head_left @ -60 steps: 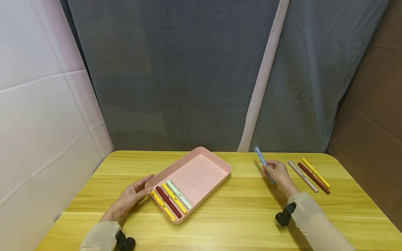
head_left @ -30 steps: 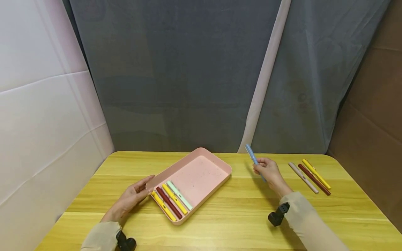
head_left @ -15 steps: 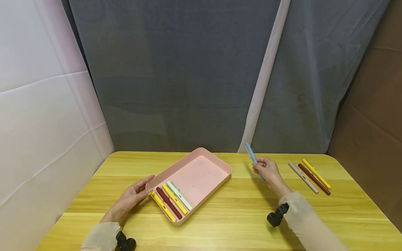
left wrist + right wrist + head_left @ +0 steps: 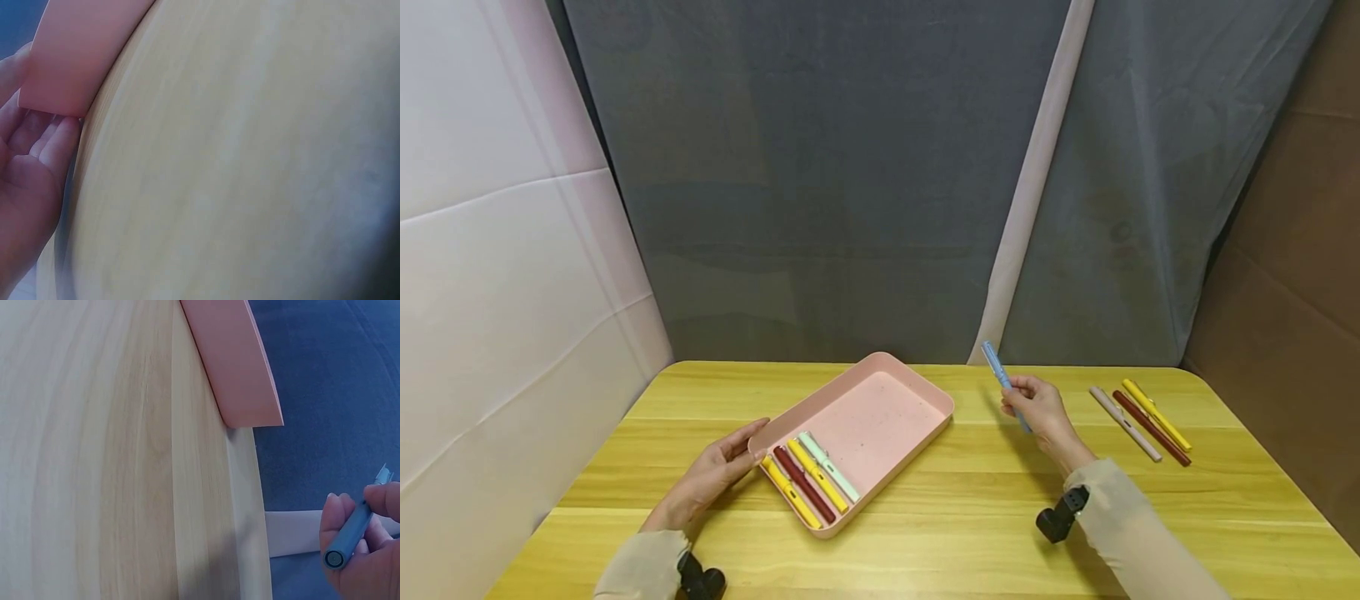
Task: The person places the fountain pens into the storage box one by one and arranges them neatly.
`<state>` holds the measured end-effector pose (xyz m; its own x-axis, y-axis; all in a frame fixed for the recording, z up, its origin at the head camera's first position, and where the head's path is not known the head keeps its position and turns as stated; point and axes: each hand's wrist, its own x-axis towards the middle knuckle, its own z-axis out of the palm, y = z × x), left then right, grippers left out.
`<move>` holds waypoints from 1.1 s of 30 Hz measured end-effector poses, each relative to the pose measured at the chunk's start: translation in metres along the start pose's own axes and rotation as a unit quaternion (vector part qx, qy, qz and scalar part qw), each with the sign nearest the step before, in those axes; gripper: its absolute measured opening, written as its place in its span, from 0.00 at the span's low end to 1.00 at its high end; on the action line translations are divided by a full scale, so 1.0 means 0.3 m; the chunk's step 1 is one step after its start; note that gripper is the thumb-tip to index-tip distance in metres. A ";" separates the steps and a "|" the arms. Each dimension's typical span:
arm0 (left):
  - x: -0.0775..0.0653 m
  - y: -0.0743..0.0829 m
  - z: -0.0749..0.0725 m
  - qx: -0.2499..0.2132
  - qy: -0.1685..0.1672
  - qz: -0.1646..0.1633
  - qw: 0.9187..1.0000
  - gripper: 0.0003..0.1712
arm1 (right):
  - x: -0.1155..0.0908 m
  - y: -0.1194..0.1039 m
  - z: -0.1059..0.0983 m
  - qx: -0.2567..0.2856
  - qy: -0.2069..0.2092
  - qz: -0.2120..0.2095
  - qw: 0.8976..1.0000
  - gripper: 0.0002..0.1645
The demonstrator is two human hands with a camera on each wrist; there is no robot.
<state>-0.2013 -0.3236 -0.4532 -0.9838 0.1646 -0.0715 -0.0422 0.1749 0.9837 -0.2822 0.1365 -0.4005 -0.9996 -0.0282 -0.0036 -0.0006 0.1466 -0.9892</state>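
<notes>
A pink rectangular tray point(image 4: 917, 400) lies slantwise on the table. My left hand point(image 4: 718, 467) holds its left corner, thumb and fingers on either side of it; the left wrist view shows the fingers point(image 4: 59, 147) against the tray wall. Inside, at the near-left end, lie a yellow pen point(image 4: 791, 492), a dark red pen point(image 4: 805, 483), another yellow pen point(image 4: 817, 477) and a mint green pen point(image 4: 829, 467) side by side. Right of the tray, my right hand point(image 4: 1037, 408) pinches a blue pen point(image 4: 996, 364) between thumb and fingers, raised above the table and tilted.
At the table's right lie a grey pen point(image 4: 1125, 423), a dark red pen point(image 4: 1152, 428) and a yellow pen point(image 4: 1157, 415), roughly parallel. A dark grey curtain point(image 4: 850, 183) hangs behind the table's far edge, with a pale strip point(image 4: 1037, 175) down it. White and brown panels flank the sides.
My right hand has moved left toward the tray with the blue pen, mostly in the first second, and only slightly since. The left hand and tray stay in place.
</notes>
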 end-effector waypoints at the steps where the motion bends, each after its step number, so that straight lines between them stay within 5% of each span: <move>1: -0.001 0.001 0.001 -0.001 0.000 0.001 1.000 0.38 | 0.000 0.000 0.002 0.001 -0.001 0.000 1.000 0.19; 9: -0.007 0.003 -0.001 0.003 -0.009 0.021 1.000 0.38 | -0.003 -0.008 0.015 -0.007 -0.004 0.006 1.000 0.19; 33: -0.003 0.003 -0.004 0.004 -0.005 0.010 1.000 0.38 | -0.009 -0.022 0.080 0.022 -0.019 0.028 0.999 0.20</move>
<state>-0.2008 -0.3247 -0.4521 -0.9824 0.1788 -0.0530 -0.0204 0.1793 0.9836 -0.2788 0.1119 -0.3975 -0.9963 -0.0582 -0.0635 0.0571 0.1059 -0.9927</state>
